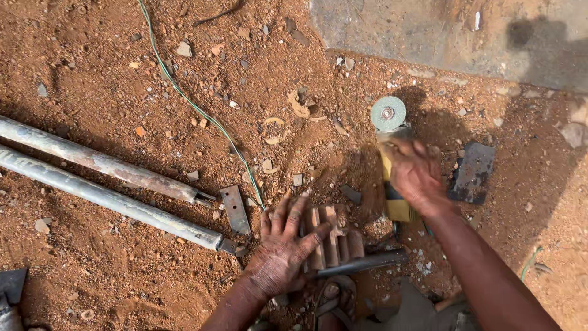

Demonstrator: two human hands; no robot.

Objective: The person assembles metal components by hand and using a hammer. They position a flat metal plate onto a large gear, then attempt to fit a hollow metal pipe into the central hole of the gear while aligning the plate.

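the left hand [283, 248] lies flat in the lower middle of the frame, fingers spread wide and pressing down on a ridged metal block [334, 239] that sits on the red dirt. the fingertips reach over the block's left side, and the thumb points toward its lower edge. a dark rod [361, 263] runs out from under the hand toward the right, just below the block.

the right hand [413, 175] is right of centre, fingers curled tight around the yellow body of an angle grinder [395, 202]. the hand looks a little blurred. the grinder's round grey-green disc [388, 113] faces up, above the hand, in the upper middle of the frame. the grinder lies just right of the ridged block, near it; whether they touch cannot be told.

a flat dark metal plate [471, 173] lies on the ground just right of the right hand. two long grey pipes [98, 178] stretch in from the left edge toward the centre, side by side, and a small flat metal strip [235, 209] rests at their ends, near the left hand's fingers. a thin green wire [196, 107] snakes from the top of the frame down toward the left hand. a concrete slab [459, 37] fills the upper right corner. a sandalled foot [334, 300] shows at the bottom edge, below the block.
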